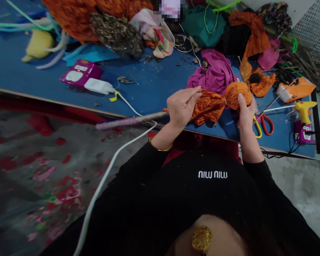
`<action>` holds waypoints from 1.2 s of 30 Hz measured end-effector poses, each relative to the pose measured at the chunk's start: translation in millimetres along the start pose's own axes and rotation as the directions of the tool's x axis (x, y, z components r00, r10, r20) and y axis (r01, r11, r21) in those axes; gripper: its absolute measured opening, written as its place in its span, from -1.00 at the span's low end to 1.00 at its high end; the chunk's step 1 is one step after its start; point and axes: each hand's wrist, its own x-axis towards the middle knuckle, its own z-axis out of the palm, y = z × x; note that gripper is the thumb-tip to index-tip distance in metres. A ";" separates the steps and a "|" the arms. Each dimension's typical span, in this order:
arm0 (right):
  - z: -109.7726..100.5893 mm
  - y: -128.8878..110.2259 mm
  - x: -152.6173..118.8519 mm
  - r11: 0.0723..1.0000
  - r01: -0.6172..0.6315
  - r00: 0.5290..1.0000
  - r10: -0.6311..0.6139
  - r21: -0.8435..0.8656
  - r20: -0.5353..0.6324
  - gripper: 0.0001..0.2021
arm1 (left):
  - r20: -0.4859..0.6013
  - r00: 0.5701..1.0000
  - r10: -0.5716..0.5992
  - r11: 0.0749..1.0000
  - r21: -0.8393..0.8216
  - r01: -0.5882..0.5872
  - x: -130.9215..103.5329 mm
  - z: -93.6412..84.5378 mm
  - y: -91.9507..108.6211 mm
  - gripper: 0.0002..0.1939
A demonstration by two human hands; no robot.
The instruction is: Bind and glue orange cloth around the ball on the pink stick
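My left hand (181,106) is closed where the loose tail of an orange cloth bundle (209,108) meets a wrapped stick (138,120). The stick sticks out to the left past the table edge, with a pinkish-purple covering at its end. At the other end my right hand (246,110) grips the round stuffed head (235,91) of the bundle, thumb on its front. A thin tie cinches the neck between head and tail. Magenta cloth (214,73) lies just behind the bundle. Scissors (268,124) with red and yellow handles lie beside my right wrist.
A yellow glue gun (305,112) and a purple power box (304,132) sit at the right. Another purple power box (81,74) with a white plug is at the left. A white cable (109,167) hangs over the edge. Dry leaves in plastic (117,33) lie behind.
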 end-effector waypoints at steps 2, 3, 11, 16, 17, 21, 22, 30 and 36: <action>-0.2 -2.0 -1.4 0.991 0.046 0.999 -0.046 -0.126 0.009 -0.30 | -0.013 0.992 -0.129 0.970 -0.210 0.124 -0.8 -2.3 15.6 -0.50; -0.7 -2.9 -2.2 0.976 0.083 0.997 -0.081 -0.204 0.019 -0.30 | 0.023 0.978 -0.207 0.932 -0.300 0.204 -1.7 -2.6 23.8 -0.49; -16.0 -13.5 -6.1 0.685 0.265 0.946 -0.322 -0.678 0.044 -0.14 | 0.522 0.694 -0.496 0.461 -0.518 0.720 -4.7 -1.6 55.7 -0.18; -29.6 -24.9 -11.3 0.616 0.442 0.835 -0.548 -0.652 0.048 -0.39 | 0.645 0.610 -0.460 0.313 -0.525 0.791 -2.7 -5.8 62.0 -0.02; -29.4 -28.1 -15.1 0.602 0.484 0.806 -0.590 -0.635 0.054 -0.48 | 0.665 0.598 -0.448 0.286 -0.527 0.800 -3.1 -6.1 63.5 0.01; -12.3 -42.9 -37.3 0.544 0.632 0.731 -0.654 -0.552 0.194 -0.69 | 0.735 0.564 -0.376 0.215 -0.523 0.825 -8.8 -3.0 68.7 0.04; -5.5 -46.1 -42.3 0.526 0.674 0.710 -0.655 -0.519 0.258 -0.72 | 0.750 0.561 -0.350 0.205 -0.523 0.827 -10.9 -1.6 69.8 0.05; 14.0 -53.0 -52.4 0.582 0.709 0.705 -0.572 -0.397 0.420 -0.75 | 0.806 0.564 -0.178 0.270 -0.511 0.816 -23.8 -0.1 62.0 0.05; 7.9 -63.4 -57.1 0.731 0.571 0.806 -0.411 -0.374 0.427 -0.64 | 0.814 0.574 -0.089 0.373 -0.507 0.777 -27.9 1.3 58.2 -0.03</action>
